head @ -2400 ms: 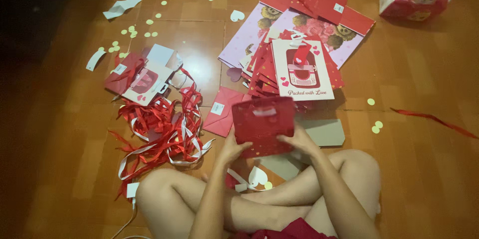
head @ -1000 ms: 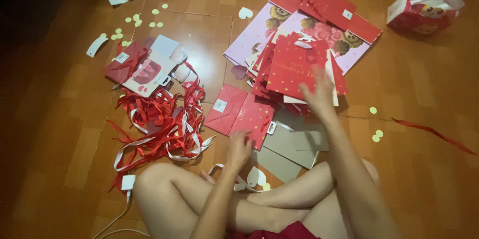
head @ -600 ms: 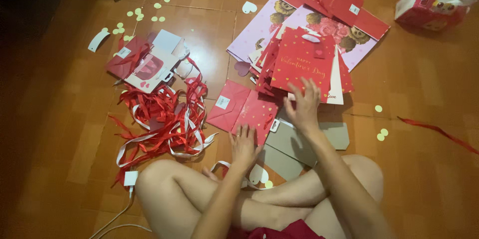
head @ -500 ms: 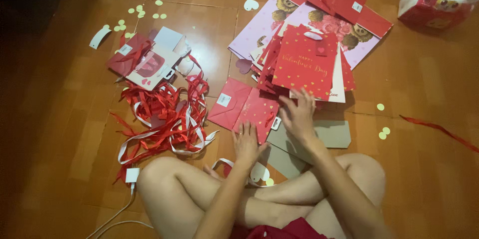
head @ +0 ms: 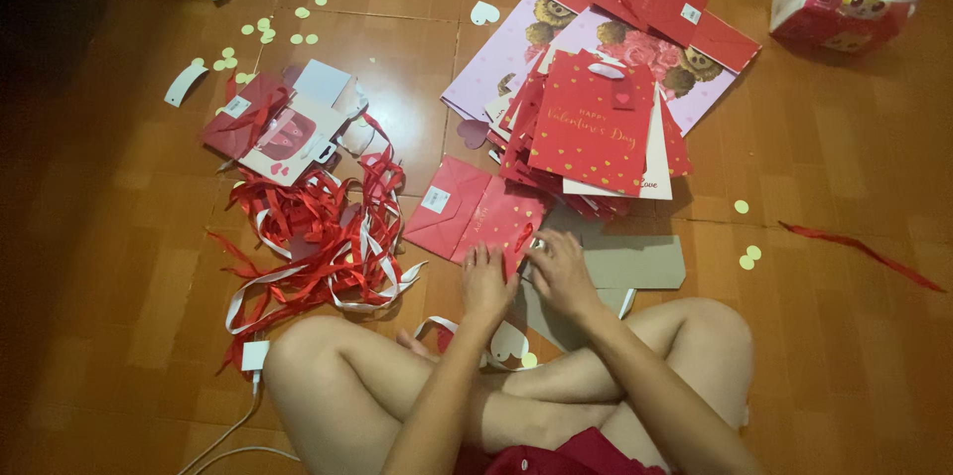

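Left hand (head: 484,281) flat on folded red bag (head: 476,219), right hand (head: 559,271) pinching its edge; ribbon pile (head: 313,232) close by could snag.

Wood-pattern floor (head: 844,336). Tangle of red & white ribbons (head: 318,227) at left, w/ a half-folded red/white gift bag (head: 283,123) just above it. Stack of flat red gift bags (head: 596,128) top centre, lying on lilac teddy-bear bags (head: 516,38). Grey cardboard sheets (head: 625,262) just below the stack. Crumpled red bag (head: 844,8) far top right. Loose red ribbon strip (head: 859,252) at right. Pale round confetti dots (head: 268,28) scattered upper left; white paper heart (head: 483,12) near them. White charger & cable (head: 253,356) bottom left.
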Tool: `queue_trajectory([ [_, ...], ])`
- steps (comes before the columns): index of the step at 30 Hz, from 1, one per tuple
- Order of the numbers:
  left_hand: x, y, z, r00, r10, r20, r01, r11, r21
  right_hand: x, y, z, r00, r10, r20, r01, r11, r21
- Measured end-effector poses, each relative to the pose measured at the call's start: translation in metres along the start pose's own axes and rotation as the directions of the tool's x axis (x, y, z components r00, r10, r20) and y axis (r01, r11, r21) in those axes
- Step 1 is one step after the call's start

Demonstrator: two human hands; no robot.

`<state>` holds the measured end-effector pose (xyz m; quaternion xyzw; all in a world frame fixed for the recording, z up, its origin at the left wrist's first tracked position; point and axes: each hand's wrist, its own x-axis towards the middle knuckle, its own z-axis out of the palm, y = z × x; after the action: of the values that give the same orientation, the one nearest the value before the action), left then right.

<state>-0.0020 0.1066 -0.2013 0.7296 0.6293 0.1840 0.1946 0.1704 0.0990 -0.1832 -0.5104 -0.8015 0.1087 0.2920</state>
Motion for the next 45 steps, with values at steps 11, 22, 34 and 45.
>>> queue_trajectory([
  [11,0.0,-0.002,-0.007,0.994,-0.109,-0.014,0.101,0.957,-0.271,-0.006,-0.019,-0.001,0.995,-0.097,-0.002,0.097,0.986,0.136],
  [22,-0.013,0.004,-0.013,0.987,-0.007,-0.16,-0.03,0.973,-0.228,0.004,-0.014,-0.01,0.929,0.365,0.054,-0.352,0.833,0.427],
  [34,0.007,0.01,-0.013,0.999,-0.025,0.044,0.024,0.999,0.039,0.002,-0.028,0.005,0.848,0.509,0.151,-0.498,0.665,0.556],
  [45,0.018,0.014,-0.008,0.996,-0.087,-0.003,0.087,0.988,0.128,-0.003,-0.033,0.005,0.824,0.555,0.116,-0.527,0.675,0.516],
])
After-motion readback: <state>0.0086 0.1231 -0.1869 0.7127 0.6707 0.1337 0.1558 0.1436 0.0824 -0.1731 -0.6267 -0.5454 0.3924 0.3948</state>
